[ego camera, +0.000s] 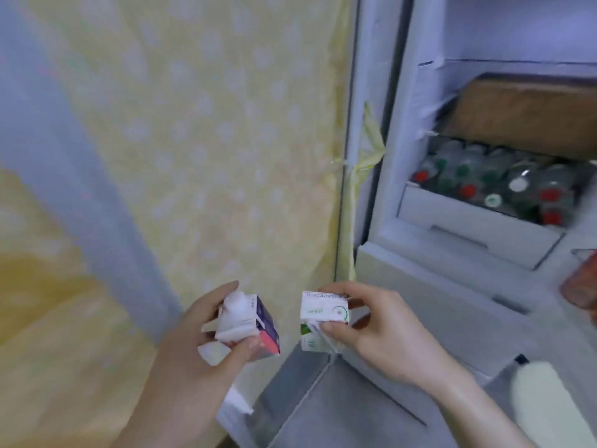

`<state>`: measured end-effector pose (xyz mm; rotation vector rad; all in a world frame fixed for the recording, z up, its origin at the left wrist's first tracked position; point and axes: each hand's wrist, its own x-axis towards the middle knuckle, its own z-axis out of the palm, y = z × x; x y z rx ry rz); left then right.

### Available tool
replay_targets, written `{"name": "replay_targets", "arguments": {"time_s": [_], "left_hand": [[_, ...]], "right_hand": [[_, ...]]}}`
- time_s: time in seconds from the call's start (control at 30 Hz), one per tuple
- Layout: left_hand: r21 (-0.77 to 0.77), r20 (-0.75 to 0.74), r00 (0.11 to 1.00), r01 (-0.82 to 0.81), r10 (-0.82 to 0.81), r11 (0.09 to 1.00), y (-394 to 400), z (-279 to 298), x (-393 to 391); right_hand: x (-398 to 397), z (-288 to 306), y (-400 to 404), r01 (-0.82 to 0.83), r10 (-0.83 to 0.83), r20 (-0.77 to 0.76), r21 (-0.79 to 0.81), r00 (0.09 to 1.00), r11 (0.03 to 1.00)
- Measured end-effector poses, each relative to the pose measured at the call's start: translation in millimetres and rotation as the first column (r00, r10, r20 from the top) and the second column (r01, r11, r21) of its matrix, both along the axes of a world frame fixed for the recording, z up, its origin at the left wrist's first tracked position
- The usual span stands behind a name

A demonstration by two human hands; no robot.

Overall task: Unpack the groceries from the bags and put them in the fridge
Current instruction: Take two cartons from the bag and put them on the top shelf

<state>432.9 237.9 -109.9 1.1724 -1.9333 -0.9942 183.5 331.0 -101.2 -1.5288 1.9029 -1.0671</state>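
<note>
Left hand [206, 344] grips purple carton [263, 328] plus crumpled wrap [234, 318]; right hand [365, 321] pinches green carton [323, 318], near the open fridge [478, 240] at right. Small, light, stiff-cornered, probably squashable: hold by the edges, gently.

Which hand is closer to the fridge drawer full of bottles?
Right. The right hand, holding the green and white carton, is just below-left of the bottle drawer. The left hand, holding the purple carton, is farther left, before the yellow cloth.
</note>
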Motion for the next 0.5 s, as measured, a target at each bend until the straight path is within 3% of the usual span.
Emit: {"name": "replay_targets", "arguments": {"time_s": [0.2, 0.5], "left_hand": [[-0.033, -0.056, 0.931, 0.358, -0.36, 0.933, -46.6, 14.6, -87.3], [0.028, -0.115, 0.676, 0.734, -0.727, 0.678, -42.4, 16.8, -188.9]], "right_hand": [[-39.6, 15.3, 39.2, 0.411, -0.413, -0.049, -0.047, 0.909, 0.91], [-34.6, 31.2, 120.6, 0.79, -0.793, 0.0, -0.092, 0.609, 0.606]]}}
